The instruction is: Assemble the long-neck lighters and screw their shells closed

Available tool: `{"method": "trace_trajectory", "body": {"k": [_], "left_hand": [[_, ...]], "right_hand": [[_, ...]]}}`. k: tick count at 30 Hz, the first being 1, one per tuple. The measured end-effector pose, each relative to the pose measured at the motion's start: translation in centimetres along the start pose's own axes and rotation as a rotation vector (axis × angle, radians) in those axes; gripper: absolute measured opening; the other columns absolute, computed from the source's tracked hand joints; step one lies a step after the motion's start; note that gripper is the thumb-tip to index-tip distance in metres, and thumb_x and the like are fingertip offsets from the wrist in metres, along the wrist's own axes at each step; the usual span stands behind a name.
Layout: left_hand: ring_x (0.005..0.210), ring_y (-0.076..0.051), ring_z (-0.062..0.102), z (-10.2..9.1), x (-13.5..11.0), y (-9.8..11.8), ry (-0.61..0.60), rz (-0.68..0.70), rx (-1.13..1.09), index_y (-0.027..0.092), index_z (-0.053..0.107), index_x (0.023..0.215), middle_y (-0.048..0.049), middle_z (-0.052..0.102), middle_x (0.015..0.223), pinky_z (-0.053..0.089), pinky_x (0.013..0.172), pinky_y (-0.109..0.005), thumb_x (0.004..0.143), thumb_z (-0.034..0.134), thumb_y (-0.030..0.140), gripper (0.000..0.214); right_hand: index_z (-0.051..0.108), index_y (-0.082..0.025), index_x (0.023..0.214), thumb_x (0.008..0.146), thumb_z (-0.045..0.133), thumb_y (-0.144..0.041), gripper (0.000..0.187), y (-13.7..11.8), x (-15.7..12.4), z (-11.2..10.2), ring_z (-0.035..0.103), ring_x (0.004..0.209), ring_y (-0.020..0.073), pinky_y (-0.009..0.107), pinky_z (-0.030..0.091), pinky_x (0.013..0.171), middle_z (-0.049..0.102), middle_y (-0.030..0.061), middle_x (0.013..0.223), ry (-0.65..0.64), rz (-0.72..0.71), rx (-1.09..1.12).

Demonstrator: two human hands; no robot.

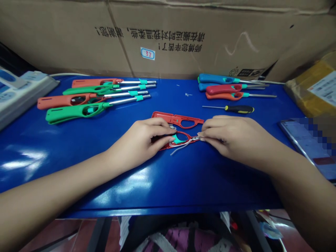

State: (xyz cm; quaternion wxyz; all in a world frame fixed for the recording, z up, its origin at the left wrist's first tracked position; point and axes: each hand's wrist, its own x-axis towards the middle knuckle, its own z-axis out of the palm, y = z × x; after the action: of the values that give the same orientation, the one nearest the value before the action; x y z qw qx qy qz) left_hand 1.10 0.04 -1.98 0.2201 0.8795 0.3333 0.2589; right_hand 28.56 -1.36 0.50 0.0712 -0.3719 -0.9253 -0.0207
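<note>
I sat at a glossy blue table (78,175) that caught pale patches of light from overhead. A wall of large brown cardboard boxes (183,35) stood along its far edge, printed with dark characters that read upside down to me, and one carried a small white label (147,53) with a red number. A grey-white device (23,92) lay at the table's left end, with a white cable (65,74) running behind it. At the right sat a yellowish taped parcel (315,85). Below the table's front edge I saw reddish floor (65,234).
</note>
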Motion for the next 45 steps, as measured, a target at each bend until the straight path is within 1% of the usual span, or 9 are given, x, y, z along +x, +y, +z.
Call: {"method": "trace_trajectory", "body": {"k": [3, 6, 8, 11, 17, 21, 28, 37, 45], "left_hand": [[0.097, -0.017, 0.072, 0.2, -0.1, 0.0, 0.028, 0.02, 0.008, 0.017, 0.076, 0.114, -0.0064, 0.076, 0.106, 0.058, 0.087, -0.027, 0.098, 0.062, 0.022, 0.022], [0.1, -0.017, 0.072, 0.4, -0.2, -0.1, 0.04, 0.054, 0.037, 0.015, 0.075, 0.116, -0.0061, 0.077, 0.107, 0.058, 0.091, -0.027, 0.098, 0.063, 0.022, 0.023], [0.102, -0.017, 0.072, 0.4, -0.2, 0.0, 0.036, 0.076, 0.061, 0.014, 0.075, 0.117, -0.0059, 0.077, 0.109, 0.057, 0.092, -0.028, 0.099, 0.062, 0.021, 0.023], [0.104, -0.02, 0.072, 0.3, -0.3, 0.4, 0.036, 0.106, 0.101, 0.015, 0.074, 0.117, -0.0058, 0.078, 0.111, 0.057, 0.093, -0.032, 0.098, 0.063, 0.023, 0.024], [0.106, -0.023, 0.071, 0.0, -0.6, 0.8, -0.01, 0.126, 0.161, 0.016, 0.071, 0.122, -0.0062, 0.077, 0.116, 0.057, 0.094, -0.038, 0.098, 0.061, 0.026, 0.028], [0.104, -0.022, 0.07, -0.1, -0.6, 0.7, -0.045, 0.128, 0.15, 0.016, 0.072, 0.122, -0.0049, 0.077, 0.116, 0.058, 0.092, -0.037, 0.098, 0.06, 0.025, 0.028], [0.103, -0.022, 0.069, -0.3, -0.6, 0.6, -0.075, 0.164, 0.187, 0.02, 0.073, 0.121, -0.0011, 0.077, 0.117, 0.057, 0.093, -0.037, 0.099, 0.06, 0.028, 0.027], [0.099, -0.021, 0.068, -0.1, -0.5, 0.2, -0.062, 0.172, 0.165, 0.019, 0.073, 0.123, -0.0013, 0.078, 0.116, 0.057, 0.09, -0.036, 0.099, 0.061, 0.028, 0.028], [0.098, -0.021, 0.068, 0.1, -0.2, 0.2, -0.05, 0.149, 0.142, 0.02, 0.075, 0.119, -0.0024, 0.079, 0.112, 0.057, 0.087, -0.034, 0.098, 0.064, 0.03, 0.026]], "right_hand": [[0.078, -0.021, 0.094, 0.093, 0.063, -0.023, 0.015, -0.4, -0.1, -0.2, 0.071, 0.088, 0.022, 0.034, 0.049, 0.066, 0.075, 0.0034, 0.098, 0.024, 0.051, 0.043], [0.076, -0.021, 0.105, 0.095, 0.063, -0.029, 0.018, -0.9, 0.0, 0.0, 0.071, 0.087, 0.0189, 0.031, 0.051, 0.07, 0.073, 0.0033, 0.103, 0.076, 0.108, 0.152], [0.073, -0.02, 0.111, 0.098, 0.061, -0.028, 0.02, -1.3, 0.3, 0.4, 0.07, 0.091, 0.0169, 0.029, 0.051, 0.074, 0.072, 0.0037, 0.107, 0.104, 0.102, 0.257], [0.071, -0.019, 0.113, 0.1, 0.059, -0.026, 0.019, -1.8, 0.7, 1.2, 0.069, 0.095, 0.0158, 0.027, 0.051, 0.078, 0.071, 0.0037, 0.109, 0.089, 0.052, 0.332], [0.073, -0.02, 0.103, 0.101, 0.059, -0.026, 0.016, -1.8, 0.9, 2.2, 0.069, 0.088, 0.0156, 0.028, 0.047, 0.071, 0.072, 0.0023, 0.102, 0.119, -0.054, 0.221], [0.073, -0.02, 0.097, 0.104, 0.051, -0.027, 0.024, -1.7, 0.7, 2.4, 0.066, 0.082, 0.0156, 0.029, 0.043, 0.066, 0.071, 0.0027, 0.096, 0.115, -0.132, 0.137], [0.073, -0.018, 0.102, 0.105, 0.051, -0.027, 0.024, -1.4, 0.8, 2.2, 0.067, 0.086, 0.0145, 0.028, 0.047, 0.073, 0.07, 0.0032, 0.1, 0.072, -0.123, 0.239], [0.074, -0.014, 0.101, 0.106, 0.044, -0.023, 0.032, -2.0, 0.9, 1.6, 0.067, 0.077, 0.018, 0.031, 0.045, 0.064, 0.074, 0.0065, 0.094, 0.108, -0.241, -0.045], [0.074, -0.012, 0.102, 0.106, 0.046, -0.023, 0.031, -2.4, 0.9, 1.8, 0.065, 0.072, 0.0184, 0.032, 0.043, 0.06, 0.075, 0.0083, 0.093, 0.1, -0.251, -0.105]]}}
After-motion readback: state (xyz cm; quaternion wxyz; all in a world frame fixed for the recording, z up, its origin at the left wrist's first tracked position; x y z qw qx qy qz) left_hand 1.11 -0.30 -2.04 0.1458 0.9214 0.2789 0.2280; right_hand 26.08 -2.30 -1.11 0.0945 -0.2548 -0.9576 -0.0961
